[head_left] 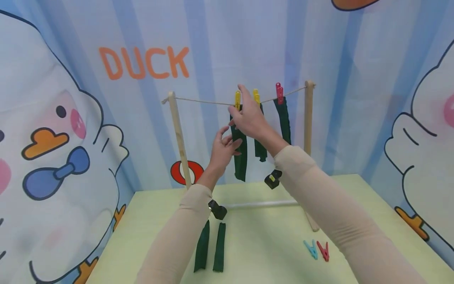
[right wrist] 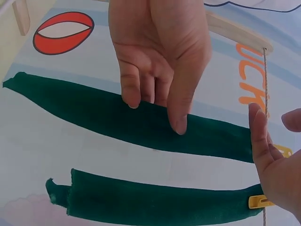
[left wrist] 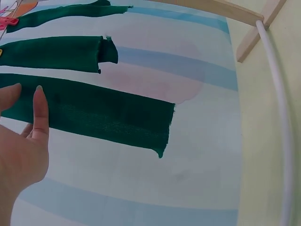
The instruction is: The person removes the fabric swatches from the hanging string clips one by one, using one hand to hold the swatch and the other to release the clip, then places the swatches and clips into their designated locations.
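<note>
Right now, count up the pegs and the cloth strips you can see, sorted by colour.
Yellow pegs: 2
Red pegs: 2
Blue peg: 1
Green cloth strips: 5, three hanging and two on the table
Total: 10

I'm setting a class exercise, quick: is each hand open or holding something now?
Left hand: closed, lightly holding the leftmost hanging green fabric strip.
Right hand: open beside that strip's yellow clothespin; contact unclear.
</note>
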Demonstrator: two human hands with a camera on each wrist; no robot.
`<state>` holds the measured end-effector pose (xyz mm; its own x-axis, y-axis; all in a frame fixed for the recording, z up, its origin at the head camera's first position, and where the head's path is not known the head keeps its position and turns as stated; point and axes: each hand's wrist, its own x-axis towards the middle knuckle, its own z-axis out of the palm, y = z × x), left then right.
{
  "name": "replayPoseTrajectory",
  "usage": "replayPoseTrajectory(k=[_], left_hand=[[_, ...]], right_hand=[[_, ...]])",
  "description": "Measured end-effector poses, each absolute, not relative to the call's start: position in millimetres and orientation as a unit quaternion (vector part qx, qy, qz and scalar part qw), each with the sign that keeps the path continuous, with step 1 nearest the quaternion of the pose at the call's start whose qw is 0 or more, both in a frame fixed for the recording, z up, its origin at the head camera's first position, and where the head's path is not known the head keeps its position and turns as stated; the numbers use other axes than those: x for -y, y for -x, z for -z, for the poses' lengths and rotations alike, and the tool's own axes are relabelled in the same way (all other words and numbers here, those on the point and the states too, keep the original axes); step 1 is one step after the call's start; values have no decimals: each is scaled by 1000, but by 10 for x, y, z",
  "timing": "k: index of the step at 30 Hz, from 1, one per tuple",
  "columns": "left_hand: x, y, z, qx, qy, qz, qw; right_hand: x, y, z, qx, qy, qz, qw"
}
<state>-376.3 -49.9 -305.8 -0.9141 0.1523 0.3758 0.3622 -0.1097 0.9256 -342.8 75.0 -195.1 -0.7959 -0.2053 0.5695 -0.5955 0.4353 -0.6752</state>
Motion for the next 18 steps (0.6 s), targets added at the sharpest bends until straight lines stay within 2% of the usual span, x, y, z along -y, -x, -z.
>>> replayPoseTrajectory(k=[18], left_hand=[[374,3767,3042,637,207,739,78]], right_hand=[[-856,3462,1910,809,-223,-511,187]])
